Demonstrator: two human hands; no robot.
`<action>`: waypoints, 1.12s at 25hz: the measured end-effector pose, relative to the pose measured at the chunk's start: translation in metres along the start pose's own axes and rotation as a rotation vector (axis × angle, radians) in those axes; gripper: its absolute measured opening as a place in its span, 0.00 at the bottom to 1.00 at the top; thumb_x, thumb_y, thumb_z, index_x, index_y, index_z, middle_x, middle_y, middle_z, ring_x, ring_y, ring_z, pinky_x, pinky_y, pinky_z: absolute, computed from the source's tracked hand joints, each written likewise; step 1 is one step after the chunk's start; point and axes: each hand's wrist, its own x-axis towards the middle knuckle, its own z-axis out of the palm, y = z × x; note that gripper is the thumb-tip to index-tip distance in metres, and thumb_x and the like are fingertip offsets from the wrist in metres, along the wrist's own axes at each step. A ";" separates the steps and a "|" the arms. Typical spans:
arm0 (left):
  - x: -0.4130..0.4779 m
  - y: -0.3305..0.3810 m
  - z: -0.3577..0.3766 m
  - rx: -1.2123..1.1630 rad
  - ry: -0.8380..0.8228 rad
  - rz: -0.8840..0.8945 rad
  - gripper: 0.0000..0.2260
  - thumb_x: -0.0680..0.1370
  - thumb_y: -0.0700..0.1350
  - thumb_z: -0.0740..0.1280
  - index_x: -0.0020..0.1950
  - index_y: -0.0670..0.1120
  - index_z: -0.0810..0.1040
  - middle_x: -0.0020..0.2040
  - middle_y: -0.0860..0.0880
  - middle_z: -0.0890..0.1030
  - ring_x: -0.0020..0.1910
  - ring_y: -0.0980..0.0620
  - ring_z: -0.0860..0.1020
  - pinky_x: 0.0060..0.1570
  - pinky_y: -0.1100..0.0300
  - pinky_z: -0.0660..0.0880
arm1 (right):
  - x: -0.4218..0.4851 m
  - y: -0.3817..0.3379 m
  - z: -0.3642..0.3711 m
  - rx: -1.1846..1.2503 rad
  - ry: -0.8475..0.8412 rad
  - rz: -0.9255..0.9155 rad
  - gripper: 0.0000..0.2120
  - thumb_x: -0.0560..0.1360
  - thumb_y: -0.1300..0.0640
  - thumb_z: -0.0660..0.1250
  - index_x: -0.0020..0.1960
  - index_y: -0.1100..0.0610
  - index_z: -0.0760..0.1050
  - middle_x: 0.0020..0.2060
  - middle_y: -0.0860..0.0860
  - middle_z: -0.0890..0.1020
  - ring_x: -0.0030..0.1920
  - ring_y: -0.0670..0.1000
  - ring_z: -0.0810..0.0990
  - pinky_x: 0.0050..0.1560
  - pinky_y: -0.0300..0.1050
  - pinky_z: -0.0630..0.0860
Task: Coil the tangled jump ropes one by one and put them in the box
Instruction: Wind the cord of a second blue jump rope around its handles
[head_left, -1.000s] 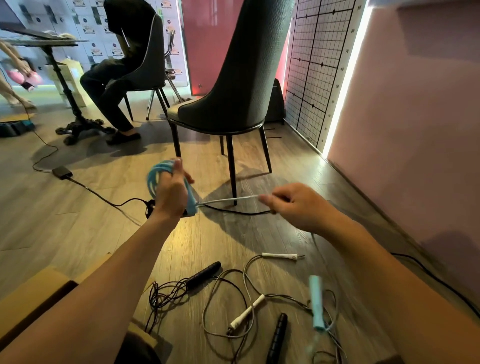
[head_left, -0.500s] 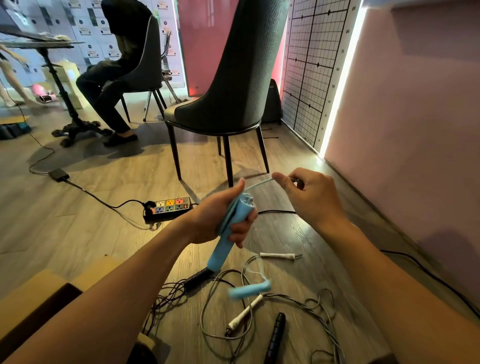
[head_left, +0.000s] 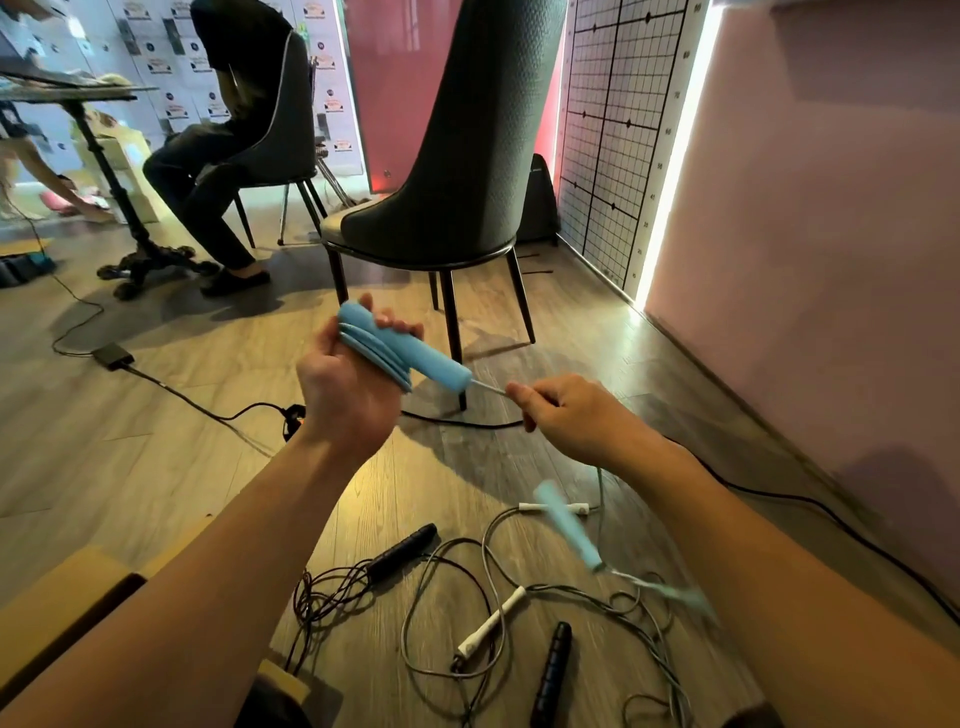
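My left hand (head_left: 348, 384) grips a light blue jump rope handle (head_left: 415, 353) together with several loops of its blue cord, held above the floor. My right hand (head_left: 566, 421) pinches the thin cord just past the handle's tip. The rope's second blue handle (head_left: 569, 525) hangs blurred below my right hand. On the wooden floor lie a tangled black rope with black handles (head_left: 402, 551) and a grey rope with white handles (head_left: 491, 626). The cardboard box (head_left: 57, 603) shows at the lower left.
A dark chair (head_left: 467, 171) stands just beyond my hands. A person sits on another chair (head_left: 280, 135) at a table at the back left. A power strip (head_left: 293, 418) and black cables lie on the floor. A pink wall (head_left: 831, 234) runs along the right.
My left hand has lifted and turned, so the blue handle now points right. My right hand has slid down the cord to the handle's tip. The loose blue handle swung right.
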 end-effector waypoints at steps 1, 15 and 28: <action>0.003 0.004 -0.003 0.021 0.086 0.065 0.13 0.84 0.51 0.52 0.59 0.44 0.69 0.40 0.48 0.74 0.40 0.51 0.75 0.59 0.52 0.74 | 0.000 0.002 0.000 -0.008 -0.025 0.004 0.25 0.81 0.41 0.59 0.40 0.60 0.80 0.25 0.47 0.72 0.25 0.43 0.68 0.31 0.38 0.66; -0.001 -0.007 -0.030 1.443 -0.082 -0.233 0.16 0.85 0.49 0.55 0.46 0.42 0.76 0.40 0.45 0.76 0.40 0.50 0.74 0.47 0.54 0.74 | -0.002 -0.012 -0.011 -0.085 0.259 -0.277 0.18 0.78 0.45 0.68 0.31 0.45 0.69 0.24 0.44 0.71 0.25 0.44 0.68 0.29 0.40 0.66; -0.019 -0.009 0.015 0.186 -0.437 -0.638 0.29 0.82 0.66 0.47 0.44 0.44 0.74 0.30 0.50 0.71 0.28 0.53 0.71 0.38 0.58 0.74 | -0.003 -0.007 -0.012 -0.005 0.350 -0.071 0.27 0.74 0.33 0.64 0.29 0.53 0.69 0.23 0.48 0.71 0.26 0.47 0.68 0.29 0.44 0.68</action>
